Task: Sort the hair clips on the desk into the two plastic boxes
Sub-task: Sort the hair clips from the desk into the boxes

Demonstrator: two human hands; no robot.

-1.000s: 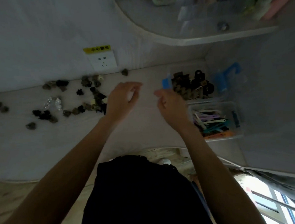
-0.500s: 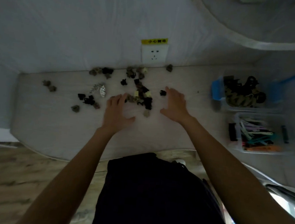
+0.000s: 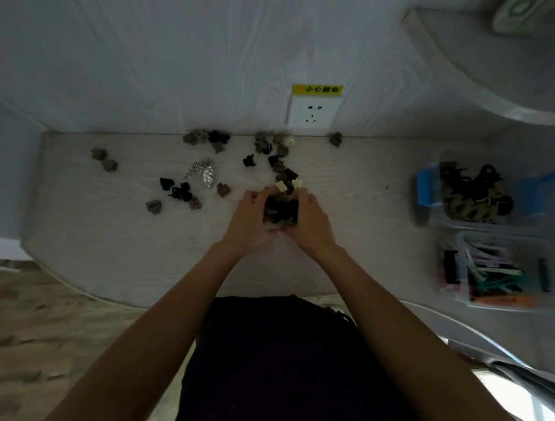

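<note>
My left hand and my right hand are cupped together at the middle of the desk, holding a bunch of small dark and beige claw clips between them. More small claw clips lie scattered to the left and along the back wall. A silver clip lies among them. At the right stands a clear box with blue latches holding dark claw clips. In front of it a second clear box holds long coloured flat clips.
A white wall socket with a yellow label sits behind the desk. A curved shelf juts out at the upper right. The desk's curved front edge drops to a wooden floor at the left.
My hands were spread flat on either side of the clip pile. Now they have come together and gathered a bunch of clips between them.
</note>
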